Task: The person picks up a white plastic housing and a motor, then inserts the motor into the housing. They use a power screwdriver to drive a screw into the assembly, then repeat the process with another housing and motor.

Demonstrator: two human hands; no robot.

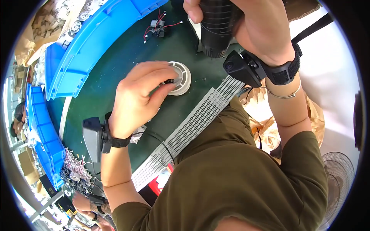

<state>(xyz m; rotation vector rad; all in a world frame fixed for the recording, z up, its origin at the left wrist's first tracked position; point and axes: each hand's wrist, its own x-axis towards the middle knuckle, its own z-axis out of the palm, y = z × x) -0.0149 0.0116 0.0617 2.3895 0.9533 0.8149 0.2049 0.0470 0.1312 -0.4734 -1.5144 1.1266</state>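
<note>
Over the green work surface, my left hand (140, 96) pinches a small black part (169, 81) between thumb and fingers. It is held at a round white plastic housing (184, 89), whose left side my fingers cover. Up at the top edge, my right hand (260, 29) is wrapped round a thick black cylindrical tool (216, 29) with ribbed sides. The tool's tapered end points down toward the table, to the right of the housing. Its upper end lies outside the picture.
Small motors with red wires (157, 29) lie at the back. A blue bin (88, 50) curves along the left, with another blue bin (44, 134) beyond it. A perforated white strip (192, 119) runs along the near edge. Wired parts (77, 169) are heaped lower left, near another person's hand (81, 202).
</note>
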